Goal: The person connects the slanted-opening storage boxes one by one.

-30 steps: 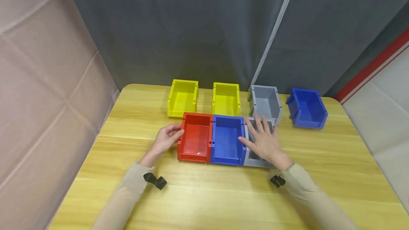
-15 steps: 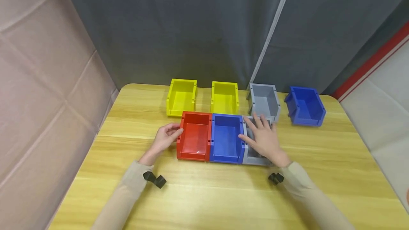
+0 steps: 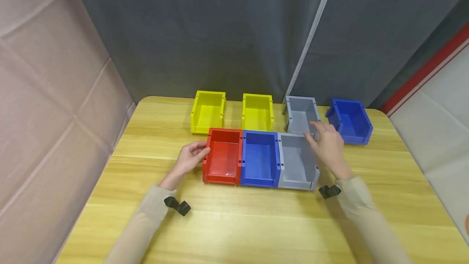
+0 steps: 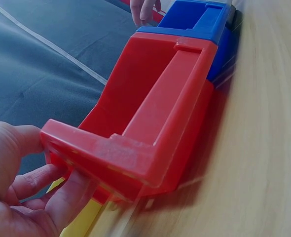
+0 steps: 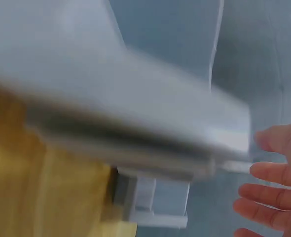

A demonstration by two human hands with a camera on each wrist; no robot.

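Three open-front plastic storage bins stand side by side: a red bin (image 3: pixel 224 158), a blue bin (image 3: pixel 259 160) and a grey bin (image 3: pixel 297 160). My left hand (image 3: pixel 189 159) pinches the red bin's left wall. In the left wrist view, its thumb (image 4: pixel 28 139) is at the top edge and its fingers curl against the outer side. My right hand (image 3: pixel 329 146) hovers by the grey bin's rear right corner. In the right wrist view, its fingers (image 5: pixel 266 190) are loosely extended beside the blurred grey wall and hold nothing.
Behind the row stand two yellow bins (image 3: pixel 208 111), a second grey bin (image 3: pixel 301 113) and a second blue bin (image 3: pixel 351 121). The wooden table (image 3: pixel 234 223) ends at a dark curtain (image 3: pixel 190 31). A pale padded wall (image 3: pixel 55 93) is at the left.
My right hand has lifted off the front grey bin, where it lay spread over the top, and shifted right and back. The left hand has stayed at the red bin.
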